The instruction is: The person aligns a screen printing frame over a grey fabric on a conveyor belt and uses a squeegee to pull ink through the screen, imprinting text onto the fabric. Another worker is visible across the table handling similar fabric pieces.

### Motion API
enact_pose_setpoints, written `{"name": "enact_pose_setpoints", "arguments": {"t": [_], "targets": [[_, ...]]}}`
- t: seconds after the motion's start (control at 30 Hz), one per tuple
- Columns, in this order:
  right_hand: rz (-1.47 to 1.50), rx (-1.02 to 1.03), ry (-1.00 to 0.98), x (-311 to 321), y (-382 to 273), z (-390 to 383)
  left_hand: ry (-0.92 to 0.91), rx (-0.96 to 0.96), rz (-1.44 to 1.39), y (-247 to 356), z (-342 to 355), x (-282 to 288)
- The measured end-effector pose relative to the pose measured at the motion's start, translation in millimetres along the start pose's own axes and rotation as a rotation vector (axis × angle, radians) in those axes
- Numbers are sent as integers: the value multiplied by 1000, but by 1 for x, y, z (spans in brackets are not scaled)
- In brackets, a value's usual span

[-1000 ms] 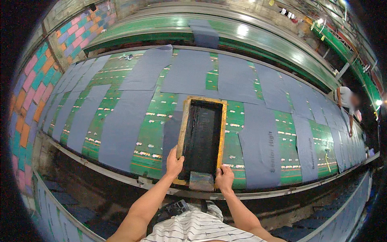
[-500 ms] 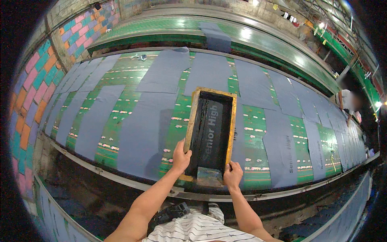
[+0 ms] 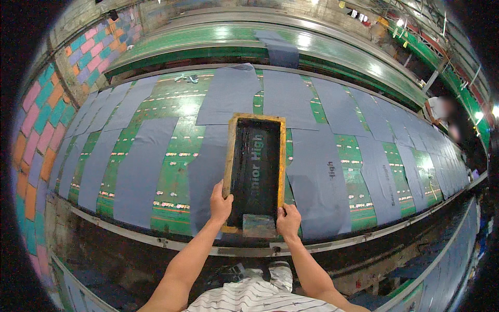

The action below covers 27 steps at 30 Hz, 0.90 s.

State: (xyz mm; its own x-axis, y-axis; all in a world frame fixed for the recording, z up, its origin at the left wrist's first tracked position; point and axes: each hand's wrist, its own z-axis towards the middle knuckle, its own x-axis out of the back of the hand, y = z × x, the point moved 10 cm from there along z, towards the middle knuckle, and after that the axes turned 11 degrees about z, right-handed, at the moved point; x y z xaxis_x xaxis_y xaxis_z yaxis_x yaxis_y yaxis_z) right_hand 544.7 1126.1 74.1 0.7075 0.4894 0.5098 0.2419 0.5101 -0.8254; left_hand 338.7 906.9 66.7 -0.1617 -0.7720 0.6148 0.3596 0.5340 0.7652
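Since the earlier view, half a second back, the wooden frame (image 3: 283,156) has moved left along the desk (image 3: 175,174), and the camera's view has shifted with it. A lettered patch that the frame partly covered then now lies in the open. The frame is taken as the landmark below.

Far left of the frame: a painted block wall (image 3: 52,130), in several colours. Nearer on that side: grey-blue cloths laid out with green strips of desk between them. Just left of the frame and running under it: a left cloth (image 3: 212,151); no lettering is seen on its visible part, and a shadow falls there.

At the frame's left rail, low down: the left hand (image 3: 222,204), fingers clamped on the wood. Inside the frame: a dark screen (image 3: 257,171) with pale lettering and, at the near end, a flat grey block (image 3: 259,226). Whether the frame rests on the cloth or hangs above it cannot be told. At its right rail, near the lower corner: the right hand (image 3: 288,221), fingers closed on the wood.

Just right of the frame: a printed cloth (image 3: 314,203) bearing dark lettering. Finding, by judgement: printing there appears finished, and the frame has been carried to the neighbouring cloth. Far right of the frame: a co-worker (image 3: 433,108) beside the desk.
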Motion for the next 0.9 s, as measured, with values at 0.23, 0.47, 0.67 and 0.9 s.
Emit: {"name": "enact_pose_setpoints", "arguments": {"t": [0.23, 0.47, 0.67, 0.9], "targets": [[-35, -14, -35, -32, 3, -23, -6, 4, 34, -28, -14, 15], [-56, -12, -121, -46, 8, -37, -52, 90, 66, -50, -29, 14], [-72, -62, -183, -52, 15, -48, -67, 93, 11, -63, -38, 13], [-62, -44, -178, -56, 10, -46, -48, 94, 44, -70, -37, 17]]}}
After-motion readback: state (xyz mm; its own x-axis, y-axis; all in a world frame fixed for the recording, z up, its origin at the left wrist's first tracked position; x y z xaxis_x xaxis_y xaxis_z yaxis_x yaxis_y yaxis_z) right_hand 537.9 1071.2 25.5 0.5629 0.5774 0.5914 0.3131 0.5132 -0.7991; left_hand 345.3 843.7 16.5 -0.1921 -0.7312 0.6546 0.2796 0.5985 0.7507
